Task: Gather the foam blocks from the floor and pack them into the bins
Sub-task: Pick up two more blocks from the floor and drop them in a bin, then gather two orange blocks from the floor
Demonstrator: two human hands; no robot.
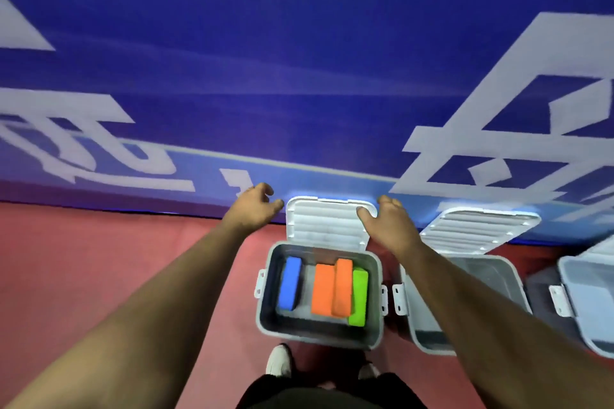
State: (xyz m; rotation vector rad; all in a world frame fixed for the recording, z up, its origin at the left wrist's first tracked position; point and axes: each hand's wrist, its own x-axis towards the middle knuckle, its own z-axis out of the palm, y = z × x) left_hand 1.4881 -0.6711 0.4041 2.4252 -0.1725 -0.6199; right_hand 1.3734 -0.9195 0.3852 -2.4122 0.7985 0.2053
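A grey bin (265, 322) stands open on the red floor just ahead of my feet. Inside lie a blue foam block (290, 283), two orange blocks (324, 289) side by side, and a green block (358, 297) at the right. Its white ribbed lid (324, 222) stands tilted up against the blue wall. My left hand (254, 206) hovers open just left of the lid's top corner. My right hand (387, 219) is open at the lid's right edge, thumb on or near it. Neither hand holds a block.
A second grey bin (518, 285) with its lid (478, 231) raised stands to the right, partly hidden by my right forearm. A third bin (584, 295) is cut off at the right edge. A blue banner wall (299, 76) closes the far side. My white shoe (279, 360) is below.
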